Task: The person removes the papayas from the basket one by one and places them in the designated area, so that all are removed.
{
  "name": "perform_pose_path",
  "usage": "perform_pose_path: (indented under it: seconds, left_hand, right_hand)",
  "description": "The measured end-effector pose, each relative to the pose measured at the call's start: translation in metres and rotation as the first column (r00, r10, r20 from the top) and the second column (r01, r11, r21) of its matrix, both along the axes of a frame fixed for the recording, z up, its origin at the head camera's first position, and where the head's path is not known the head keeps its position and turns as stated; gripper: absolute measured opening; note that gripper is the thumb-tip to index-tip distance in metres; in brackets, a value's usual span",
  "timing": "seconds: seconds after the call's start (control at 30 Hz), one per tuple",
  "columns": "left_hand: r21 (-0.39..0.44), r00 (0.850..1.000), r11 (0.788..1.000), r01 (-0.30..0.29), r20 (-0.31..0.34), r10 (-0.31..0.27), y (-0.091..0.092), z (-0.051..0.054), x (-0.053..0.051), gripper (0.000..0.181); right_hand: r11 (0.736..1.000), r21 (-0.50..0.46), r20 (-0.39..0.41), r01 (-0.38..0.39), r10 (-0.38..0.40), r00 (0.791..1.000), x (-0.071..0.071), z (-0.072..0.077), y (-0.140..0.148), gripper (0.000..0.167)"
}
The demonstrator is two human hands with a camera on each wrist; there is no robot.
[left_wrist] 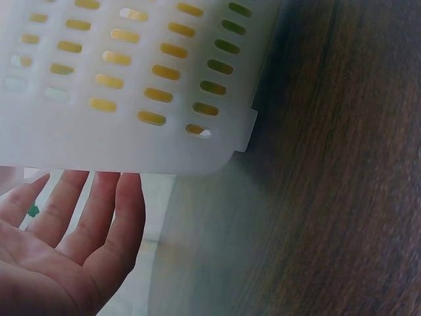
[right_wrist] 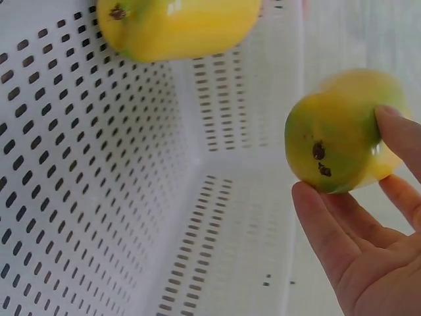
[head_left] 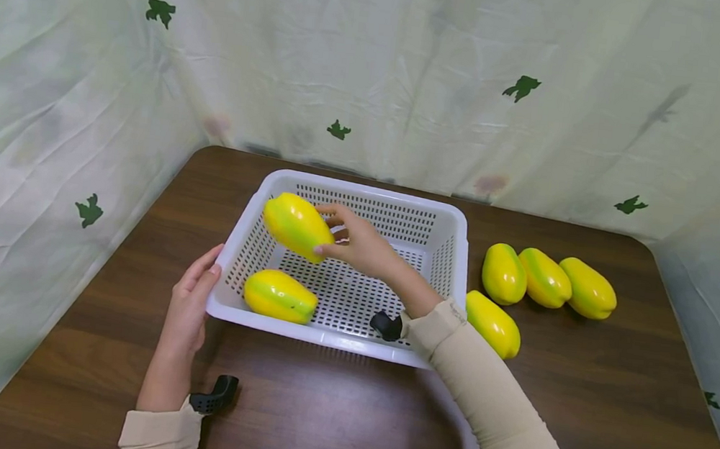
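A white perforated plastic basket (head_left: 349,335) stands on the table. My left hand (head_left: 190,298) grips its left rim, thumb on top; in the left wrist view the fingers (left_wrist: 102,210) meet the edge of the basket wall (left_wrist: 99,141). Pinched between thumb and fingers of my right hand (head_left: 361,243) is a yellow-green papaya (head_left: 295,224), held over the basket's left back part. The right wrist view shows this papaya (right_wrist: 335,141) raised off the perforated floor. Another papaya (head_left: 279,296) lies in the basket's front left corner.
Right of the basket lie several more papayas: one (head_left: 493,325) close against its right side, others in a row (head_left: 545,278) farther back. The brown wooden table (head_left: 329,409) borders a pale curtain (head_left: 381,75) behind and at both sides.
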State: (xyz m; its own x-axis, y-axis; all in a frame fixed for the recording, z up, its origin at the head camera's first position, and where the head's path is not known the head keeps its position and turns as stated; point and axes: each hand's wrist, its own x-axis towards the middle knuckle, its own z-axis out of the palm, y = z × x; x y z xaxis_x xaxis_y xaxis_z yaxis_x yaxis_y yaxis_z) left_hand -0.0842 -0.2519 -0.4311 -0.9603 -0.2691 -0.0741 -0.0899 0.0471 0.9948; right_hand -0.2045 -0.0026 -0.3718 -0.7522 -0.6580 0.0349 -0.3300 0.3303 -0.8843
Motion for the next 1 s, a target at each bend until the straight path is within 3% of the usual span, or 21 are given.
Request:
perform_pose_path:
  seconds: [0.27,0.67,1.0]
  left_hand:
    - [0.019,1.000,1.000,0.005,-0.003,-0.005,0.000,0.000,0.000,0.050]
    - [0.026,1.000,1.000,0.003,-0.019,-0.002,0.000,0.000,0.000,0.049]
    - [0.019,1.000,1.000,0.005,-0.028,-0.005,0.000,0.001,0.000,0.049]
  right_hand:
    - [0.992,-0.104,-0.009,0.072,-0.073,0.997,0.006,0.014,0.019,0.059]
    - [0.963,-0.225,-0.086,0.147,-0.170,0.982,0.014,0.031,0.053,0.060]
    - [0.939,-0.219,-0.090,0.266,-0.291,0.952,0.028,0.042,0.090,0.062]
